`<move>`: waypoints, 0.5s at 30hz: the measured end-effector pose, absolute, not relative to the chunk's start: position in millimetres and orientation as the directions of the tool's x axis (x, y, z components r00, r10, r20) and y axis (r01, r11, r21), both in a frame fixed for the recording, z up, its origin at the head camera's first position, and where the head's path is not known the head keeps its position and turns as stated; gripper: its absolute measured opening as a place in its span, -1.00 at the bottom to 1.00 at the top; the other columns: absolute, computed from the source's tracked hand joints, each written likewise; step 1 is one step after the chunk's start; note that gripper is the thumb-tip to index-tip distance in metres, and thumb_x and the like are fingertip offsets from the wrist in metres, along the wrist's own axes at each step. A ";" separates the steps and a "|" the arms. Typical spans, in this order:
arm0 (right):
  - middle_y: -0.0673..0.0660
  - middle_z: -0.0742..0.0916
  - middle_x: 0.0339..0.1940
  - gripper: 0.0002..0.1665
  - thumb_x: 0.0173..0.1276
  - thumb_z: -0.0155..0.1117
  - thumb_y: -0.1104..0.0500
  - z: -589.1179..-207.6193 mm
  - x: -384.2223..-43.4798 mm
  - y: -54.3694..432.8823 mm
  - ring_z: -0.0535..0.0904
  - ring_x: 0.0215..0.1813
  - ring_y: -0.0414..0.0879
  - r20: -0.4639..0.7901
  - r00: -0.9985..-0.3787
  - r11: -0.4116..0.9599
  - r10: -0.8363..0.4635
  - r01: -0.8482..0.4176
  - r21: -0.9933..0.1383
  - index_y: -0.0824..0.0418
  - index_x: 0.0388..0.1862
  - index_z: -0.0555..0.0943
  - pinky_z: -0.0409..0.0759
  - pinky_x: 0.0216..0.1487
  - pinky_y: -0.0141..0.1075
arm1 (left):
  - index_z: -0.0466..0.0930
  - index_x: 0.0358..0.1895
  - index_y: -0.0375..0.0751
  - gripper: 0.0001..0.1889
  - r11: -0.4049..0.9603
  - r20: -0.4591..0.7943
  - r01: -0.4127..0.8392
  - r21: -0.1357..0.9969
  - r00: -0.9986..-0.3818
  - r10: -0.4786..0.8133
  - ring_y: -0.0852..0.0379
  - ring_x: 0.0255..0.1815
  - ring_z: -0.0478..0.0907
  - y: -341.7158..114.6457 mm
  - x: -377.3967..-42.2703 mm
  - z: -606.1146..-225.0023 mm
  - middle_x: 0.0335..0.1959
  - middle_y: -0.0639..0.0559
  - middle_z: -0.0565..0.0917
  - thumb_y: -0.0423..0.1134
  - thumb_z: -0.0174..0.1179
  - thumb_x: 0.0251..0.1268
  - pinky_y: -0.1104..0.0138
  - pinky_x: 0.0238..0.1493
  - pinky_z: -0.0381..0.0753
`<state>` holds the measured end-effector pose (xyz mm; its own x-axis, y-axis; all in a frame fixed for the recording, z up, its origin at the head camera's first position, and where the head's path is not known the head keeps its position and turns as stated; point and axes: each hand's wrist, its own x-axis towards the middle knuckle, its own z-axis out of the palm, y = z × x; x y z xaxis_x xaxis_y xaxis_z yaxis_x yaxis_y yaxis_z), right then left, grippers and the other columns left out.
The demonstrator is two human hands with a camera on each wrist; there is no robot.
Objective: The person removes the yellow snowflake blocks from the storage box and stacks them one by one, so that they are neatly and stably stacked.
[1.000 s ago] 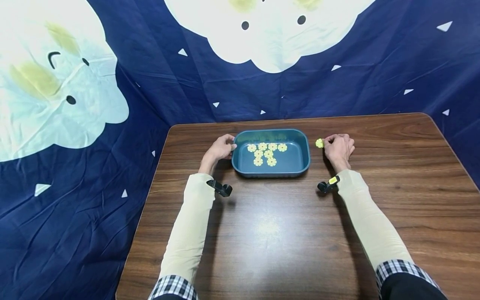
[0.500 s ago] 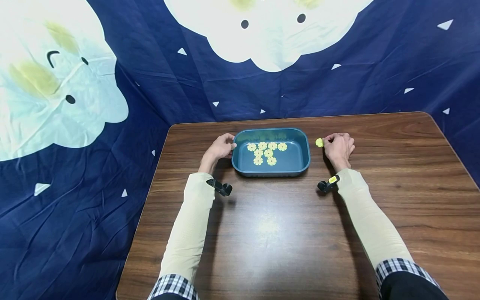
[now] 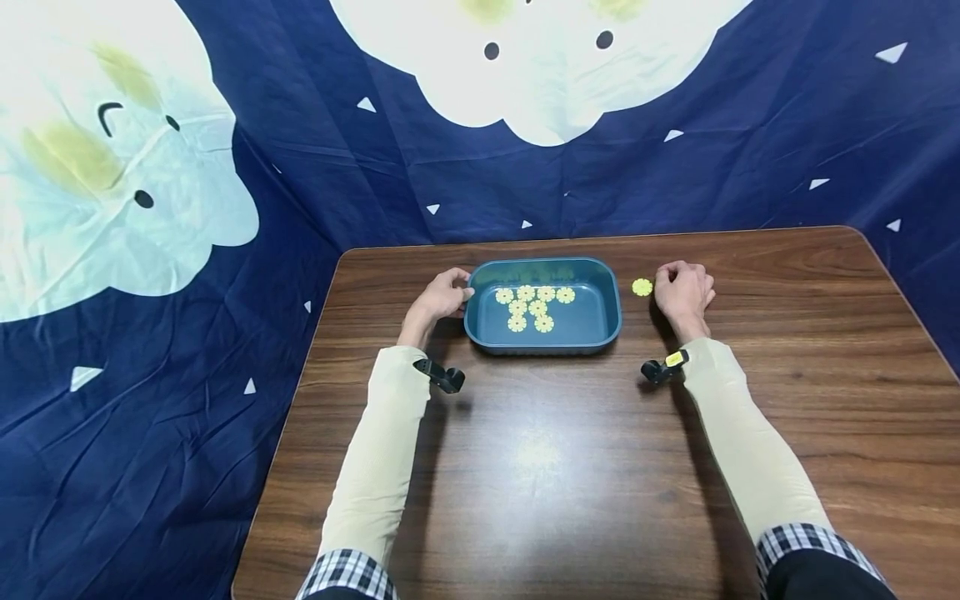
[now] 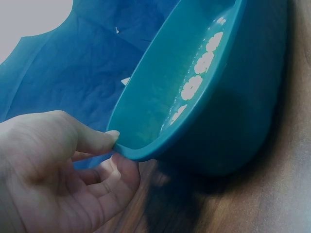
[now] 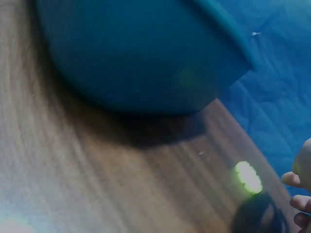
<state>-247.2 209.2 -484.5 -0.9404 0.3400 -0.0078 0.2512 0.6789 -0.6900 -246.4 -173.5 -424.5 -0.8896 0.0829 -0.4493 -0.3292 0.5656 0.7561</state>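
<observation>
My left hand pinches the left end rim of a teal rectangular basin. In the left wrist view, the thumb lies on top of the rim and the other fingers curl beneath it. Several pale yellow flower-shaped pieces lie flat on the basin floor. A single yellow flower-shaped piece rests on the table to the right of the basin. Just right of that piece is my right hand, loosely curled and holding nothing. The right wrist view shows its fingertips apart from the piece.
The brown wooden table carries the basin near its back edge. A dark blue cloth with white cloud shapes hangs behind and to the left. Small black cameras sit on both wrists.
The right hand has let go of the yellow flower-shaped piece and shifted slightly right. That piece stays on the table beside the basin. My left hand keeps its grip on the rim.
</observation>
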 end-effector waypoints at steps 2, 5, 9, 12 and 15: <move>0.38 0.48 0.19 -0.57 0.43 -0.13 0.08 -480.6 -247.4 209.4 0.20 0.29 0.34 0.008 -0.940 0.665 0.342 0.236 -0.709 0.31 0.01 0.57 0.08 0.25 0.15 | 0.33 0.25 -0.19 -0.66 0.567 -0.449 -0.328 0.755 -0.890 0.083 -0.01 -0.24 0.50 -173.8 -246.2 -424.8 -0.16 -0.14 0.41 -0.27 -0.03 0.48 0.18 -0.07 0.63; 0.37 0.48 0.18 -0.59 0.44 -0.10 0.08 -473.4 -247.6 208.1 0.21 0.28 0.33 0.039 -0.939 0.646 0.342 0.205 -0.735 0.31 0.00 0.57 0.08 0.26 0.14 | 0.33 0.24 -0.18 -0.67 0.567 -0.446 -0.326 0.757 -0.891 0.084 -0.02 -0.23 0.50 -173.8 -246.0 -424.4 -0.15 -0.15 0.43 -0.27 -0.02 0.48 0.17 -0.07 0.63; 0.36 0.49 0.17 -0.61 0.42 -0.07 0.10 -463.6 -248.0 202.9 0.24 0.28 0.31 0.086 -0.938 0.629 0.335 0.155 -0.761 0.31 -0.03 0.58 0.10 0.29 0.13 | 0.33 0.25 -0.18 -0.66 0.568 -0.448 -0.327 0.755 -0.890 0.084 -0.01 -0.23 0.50 -173.5 -246.2 -423.9 -0.14 -0.15 0.43 -0.28 -0.02 0.48 0.19 -0.08 0.63; 0.36 0.48 0.17 -0.63 0.41 -0.06 0.12 -456.8 -248.3 197.2 0.24 0.28 0.30 0.110 -0.942 0.618 0.317 0.117 -0.777 0.31 -0.03 0.57 0.10 0.31 0.12 | 0.33 0.26 -0.19 -0.65 0.567 -0.452 -0.331 0.754 -0.888 0.082 0.01 -0.24 0.49 -173.2 -246.4 -423.7 -0.16 -0.14 0.43 -0.28 -0.02 0.48 0.21 -0.11 0.63; 0.36 0.49 0.13 -0.66 0.41 -0.04 0.15 -450.7 -247.6 190.6 0.24 0.27 0.27 0.130 -0.949 0.604 0.287 0.074 -0.794 0.33 -0.03 0.56 0.10 0.32 0.09 | 0.33 0.25 -0.19 -0.66 0.565 -0.453 -0.335 0.754 -0.888 0.079 0.02 -0.26 0.48 -173.0 -246.1 -423.4 -0.18 -0.13 0.42 -0.28 -0.02 0.48 0.21 -0.12 0.63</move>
